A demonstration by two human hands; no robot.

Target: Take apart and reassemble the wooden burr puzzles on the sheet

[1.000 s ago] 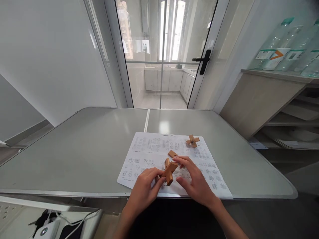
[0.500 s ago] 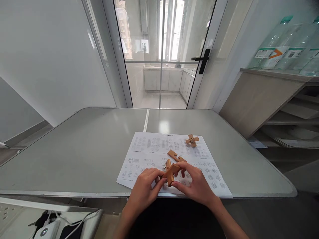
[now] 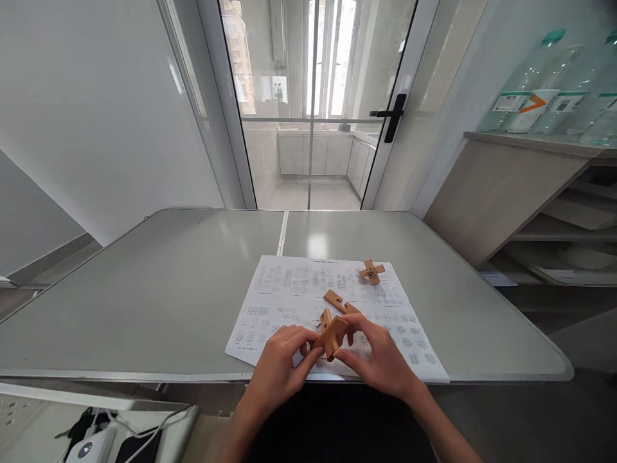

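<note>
Between my hands, just above the printed sheet (image 3: 289,292), is a cross of wooden puzzle pieces (image 3: 331,335). My left hand (image 3: 284,355) pinches its left end between thumb and fingers. At the other side my right hand (image 3: 378,352) grips the right end, thumb low and fingers on top. The fingers hide part of the joint. Just beyond lies a loose notched wooden piece (image 3: 341,302), flat on the sheet. Near the sheet's far right corner rests a small wooden cross-shaped assembly (image 3: 371,272).
The grey table (image 3: 144,289) spreads to both sides, with a glass door (image 3: 318,161) behind it. Plastic bottles (image 3: 544,96) stand on a wooden shelf (image 3: 520,186) at right. Cables and a white device (image 3: 91,447) lie lower left, below table height.
The right thumb and fingers have shifted very slightly on the wooden pieces. Everything else stays in place.
</note>
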